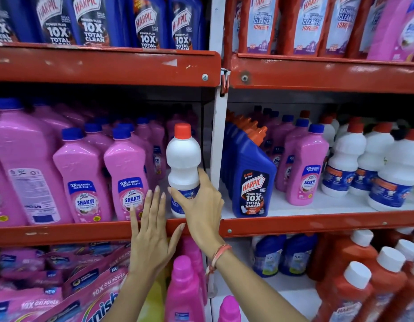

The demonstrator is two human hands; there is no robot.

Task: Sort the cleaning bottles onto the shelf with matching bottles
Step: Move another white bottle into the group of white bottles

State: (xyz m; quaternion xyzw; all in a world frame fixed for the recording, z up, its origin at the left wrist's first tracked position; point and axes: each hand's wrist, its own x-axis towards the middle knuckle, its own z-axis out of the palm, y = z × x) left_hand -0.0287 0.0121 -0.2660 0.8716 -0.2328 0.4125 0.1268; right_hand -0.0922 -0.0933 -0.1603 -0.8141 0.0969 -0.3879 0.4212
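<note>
A white bottle with a red cap (183,159) stands upright at the right end of the middle left shelf, beside pink Shakti bottles (129,175). My right hand (201,205) is wrapped around its lower labelled part. My left hand (152,231) is flat with fingers spread, against the red shelf edge (62,233) just left of the bottle, holding nothing. Matching white red-capped bottles (373,159) stand on the middle right shelf, at its far right.
A white upright post (218,145) divides the two shelf bays. Blue Harpic bottles (250,180) and more pink bottles (303,168) fill the right bay's left part. Blue Harpic bottles (145,22) line the shelf above; pink pouches (62,287) and red bottles (364,287) sit below.
</note>
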